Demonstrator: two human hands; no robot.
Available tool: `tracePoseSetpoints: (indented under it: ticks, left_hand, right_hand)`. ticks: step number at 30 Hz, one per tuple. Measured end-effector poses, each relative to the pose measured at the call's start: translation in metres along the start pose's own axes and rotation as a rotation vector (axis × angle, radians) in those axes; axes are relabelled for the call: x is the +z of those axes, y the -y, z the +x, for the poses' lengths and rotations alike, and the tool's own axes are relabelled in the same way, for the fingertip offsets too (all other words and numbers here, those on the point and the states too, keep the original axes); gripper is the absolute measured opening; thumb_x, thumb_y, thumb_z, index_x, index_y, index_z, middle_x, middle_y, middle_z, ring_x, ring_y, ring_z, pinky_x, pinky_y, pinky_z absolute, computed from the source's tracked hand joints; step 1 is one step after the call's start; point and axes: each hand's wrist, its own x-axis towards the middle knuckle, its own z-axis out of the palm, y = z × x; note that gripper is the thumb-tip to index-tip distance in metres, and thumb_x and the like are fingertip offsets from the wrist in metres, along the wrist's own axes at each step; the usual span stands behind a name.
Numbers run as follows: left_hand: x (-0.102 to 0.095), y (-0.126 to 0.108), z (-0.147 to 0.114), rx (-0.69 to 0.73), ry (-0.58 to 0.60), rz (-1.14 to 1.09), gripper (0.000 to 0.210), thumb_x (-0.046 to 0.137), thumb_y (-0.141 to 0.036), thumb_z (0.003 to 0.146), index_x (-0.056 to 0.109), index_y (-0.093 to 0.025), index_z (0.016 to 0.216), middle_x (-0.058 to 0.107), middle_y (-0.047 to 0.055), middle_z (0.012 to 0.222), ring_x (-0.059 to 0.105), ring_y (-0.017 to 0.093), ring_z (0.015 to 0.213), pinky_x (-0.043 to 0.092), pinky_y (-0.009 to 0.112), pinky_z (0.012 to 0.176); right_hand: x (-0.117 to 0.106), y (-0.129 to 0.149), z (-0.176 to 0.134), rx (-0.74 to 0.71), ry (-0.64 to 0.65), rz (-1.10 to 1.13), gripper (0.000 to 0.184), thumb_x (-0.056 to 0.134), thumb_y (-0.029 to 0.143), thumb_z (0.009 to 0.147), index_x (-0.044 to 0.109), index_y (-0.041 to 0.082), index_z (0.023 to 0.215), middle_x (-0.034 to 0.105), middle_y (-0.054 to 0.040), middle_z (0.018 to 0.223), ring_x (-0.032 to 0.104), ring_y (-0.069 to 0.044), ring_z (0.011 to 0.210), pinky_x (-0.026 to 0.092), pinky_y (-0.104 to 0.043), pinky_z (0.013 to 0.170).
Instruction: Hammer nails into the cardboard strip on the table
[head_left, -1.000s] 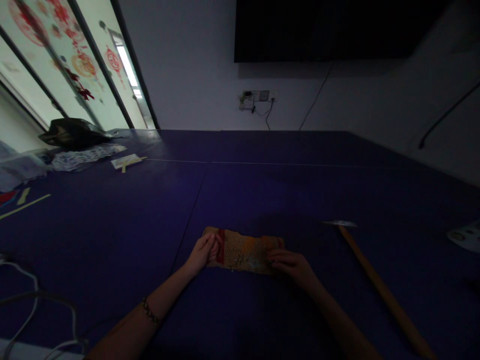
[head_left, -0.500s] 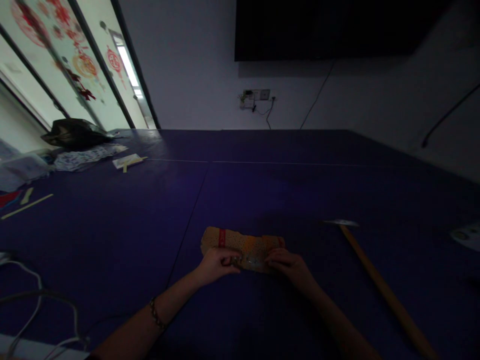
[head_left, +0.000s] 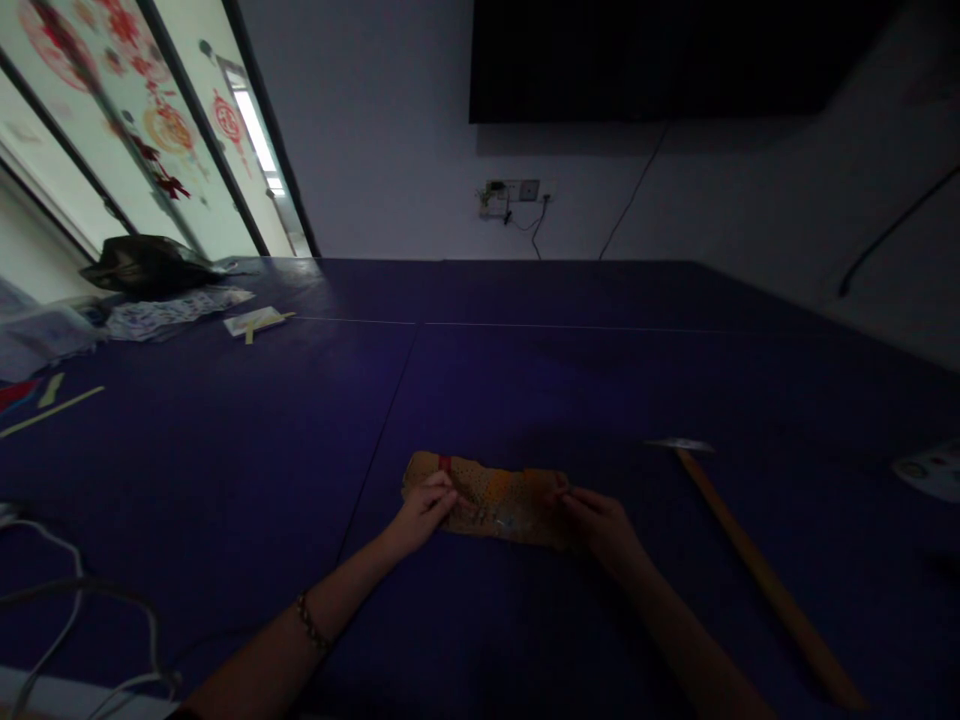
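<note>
A brown cardboard piece lies flat on the purple table, dotted with small holes and marked with a red stripe and an orange patch. Small shiny bits, too small to name, sit on its middle. Over the cardboard's left part is my left hand, fingers pressed together; whatever they hold is hidden. My right hand makes a pinch at the cardboard's right edge, and I cannot tell what is between the fingertips. To the right of it lies a hammer with a long wooden handle.
White cables run along the left front. At the back left are a black bag, a crumpled patterned sheet and a white pad with yellow strips. A pale object sits at the far right.
My left hand has drawn back to the left and its fingers have come together. My right hand has shifted right, from the cardboard's surface to its right edge.
</note>
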Motion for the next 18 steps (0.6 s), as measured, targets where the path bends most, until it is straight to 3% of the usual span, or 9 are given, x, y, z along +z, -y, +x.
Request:
tracePoseSetpoints:
  ticks: [5,11,15,18]
  left_hand:
    - [0.002,0.000,0.005,-0.080,-0.151,-0.342,0.055,0.041,-0.058,0.079,0.053,-0.012,0.052,0.051,0.003,0.069,0.044,0.010,0.058,0.036,0.023,0.055]
    - [0.002,-0.006,0.003,-0.184,-0.201,-0.662,0.040,0.052,-0.049,0.077,0.058,-0.011,0.069,0.060,0.006,0.069,0.052,0.013,0.062,0.037,0.023,0.056]
    - [0.003,-0.001,0.002,-0.190,-0.145,-0.599,0.041,0.054,-0.048,0.076,0.061,-0.010,0.088,0.053,0.000,0.056,0.044,0.009,0.049,0.031,0.021,0.050]
    - [0.006,0.005,0.002,-0.101,-0.150,-0.475,0.042,0.053,-0.051,0.076,0.060,-0.011,0.085,0.046,-0.003,0.051,0.040,0.008,0.049,0.031,0.022,0.053]
  right_hand:
    - [-0.006,-0.002,0.005,-0.050,-0.078,0.148,0.030,0.067,0.050,0.064,0.065,0.021,0.070,0.072,-0.0051,0.075,0.066,-0.021,0.075,0.051,-0.034,0.071]
    - [-0.013,0.016,0.003,-0.136,-0.135,0.174,0.024,0.066,0.045,0.067,0.062,0.023,0.077,0.069,-0.0004,0.072,0.066,-0.019,0.073,0.051,-0.031,0.070]
    - [0.003,0.028,0.000,-0.147,0.047,-0.268,0.021,0.061,0.040,0.069,0.065,0.020,0.068,0.070,-0.0035,0.068,0.065,-0.020,0.068,0.050,-0.031,0.064]
    - [0.021,0.028,0.002,-0.165,0.171,-0.491,0.011,0.066,0.031,0.062,0.069,0.020,0.061,0.071,-0.0035,0.067,0.064,-0.021,0.067,0.048,-0.032,0.065]
